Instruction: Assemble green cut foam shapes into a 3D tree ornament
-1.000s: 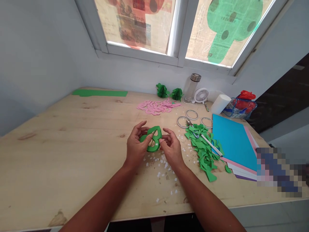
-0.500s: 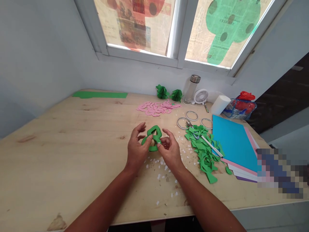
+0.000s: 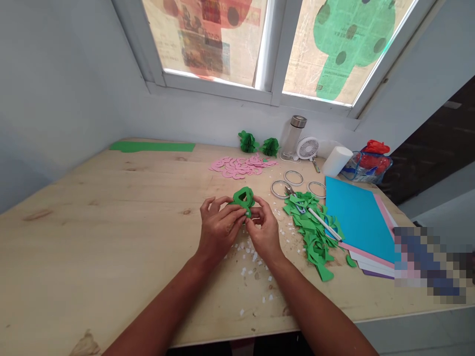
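Observation:
A green paper cutout (image 3: pixel 244 196), with lobed edges and an opening in its upper part, is held between my two hands just above the table. My left hand (image 3: pixel 218 226) grips its lower left side, with its fingers lying over the front. My right hand (image 3: pixel 264 227) pinches the lower right edge. A small white patch shows on the green paper near my fingertips. The cutout's lower part is mostly hidden behind my fingers. Tiny white paper bits (image 3: pixel 252 254) lie scattered on the table below.
To the right, green paper scraps (image 3: pixel 309 230) lie with scissors (image 3: pixel 296 198) and a white pen (image 3: pixel 324 224), beside tape rolls (image 3: pixel 280 189) and coloured sheets (image 3: pixel 358 212). Behind are pink cutouts (image 3: pixel 239 166), green folded paper pieces (image 3: pixel 248 142), a bottle (image 3: pixel 294 137) and a small fan (image 3: pixel 308 148).
The cutout has turned and moved slightly up and right. My left fingers have come across its front, covering more of its lower part. My view has shifted a little.

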Demonstrator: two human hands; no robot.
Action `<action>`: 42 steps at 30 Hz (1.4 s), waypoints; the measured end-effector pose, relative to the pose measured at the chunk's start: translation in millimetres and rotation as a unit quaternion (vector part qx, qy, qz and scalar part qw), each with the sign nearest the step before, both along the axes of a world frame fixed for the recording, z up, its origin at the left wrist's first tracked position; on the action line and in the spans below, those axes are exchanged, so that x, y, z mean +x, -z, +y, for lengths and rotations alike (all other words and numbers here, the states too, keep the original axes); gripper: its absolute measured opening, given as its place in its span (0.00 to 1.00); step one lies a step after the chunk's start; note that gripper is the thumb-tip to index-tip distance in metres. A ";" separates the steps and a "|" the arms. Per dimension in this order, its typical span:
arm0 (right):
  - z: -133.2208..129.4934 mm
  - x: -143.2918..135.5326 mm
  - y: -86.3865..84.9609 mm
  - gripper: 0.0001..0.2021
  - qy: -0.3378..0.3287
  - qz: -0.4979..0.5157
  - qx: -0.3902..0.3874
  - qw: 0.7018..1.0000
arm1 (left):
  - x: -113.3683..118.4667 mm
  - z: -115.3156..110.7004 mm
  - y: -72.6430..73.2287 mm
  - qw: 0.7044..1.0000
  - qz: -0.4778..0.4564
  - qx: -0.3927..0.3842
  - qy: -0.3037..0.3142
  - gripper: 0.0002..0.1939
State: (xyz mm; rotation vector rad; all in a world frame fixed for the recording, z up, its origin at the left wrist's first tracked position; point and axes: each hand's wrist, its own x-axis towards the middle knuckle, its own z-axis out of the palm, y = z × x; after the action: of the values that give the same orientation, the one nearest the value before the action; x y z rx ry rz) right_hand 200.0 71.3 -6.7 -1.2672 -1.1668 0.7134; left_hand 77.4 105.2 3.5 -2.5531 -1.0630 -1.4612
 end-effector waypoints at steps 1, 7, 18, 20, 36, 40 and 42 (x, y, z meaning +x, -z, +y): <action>-0.8 0.0 -0.4 0.25 0.008 -0.021 0.003 1.000 | 0.0 -0.1 0.1 1.000 0.001 0.001 0.000 0.05; -3.6 0.4 1.2 0.26 0.019 -0.122 0.018 0.992 | 0.2 -1.4 -0.9 1.000 -0.008 0.010 -0.009 0.05; -4.8 2.3 5.1 0.27 0.024 -0.205 0.049 0.977 | 2.7 -3.5 -4.3 0.997 0.021 0.077 -0.020 0.07; -5.2 2.2 3.8 0.27 0.024 -0.205 0.055 0.977 | 3.0 -4.2 -4.6 0.996 0.022 0.079 -0.022 0.07; -7.6 1.7 -4.5 0.26 0.037 -0.165 0.036 0.985 | 2.4 -4.1 -3.2 0.997 0.016 0.073 -0.004 0.05; -7.1 2.5 -2.6 0.28 0.030 -0.171 0.031 0.984 | 2.0 -3.5 -3.1 0.997 0.025 0.079 -0.007 0.05; -7.0 2.6 -1.3 0.28 0.029 -0.179 0.029 0.983 | 2.2 -3.6 -2.7 0.996 0.026 0.083 -0.010 0.05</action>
State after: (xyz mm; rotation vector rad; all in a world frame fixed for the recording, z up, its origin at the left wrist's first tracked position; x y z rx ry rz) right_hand 202.6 64.4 -5.3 -1.4109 -1.4224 0.4135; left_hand 79.6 101.6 6.2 -2.4453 -0.9158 -1.4051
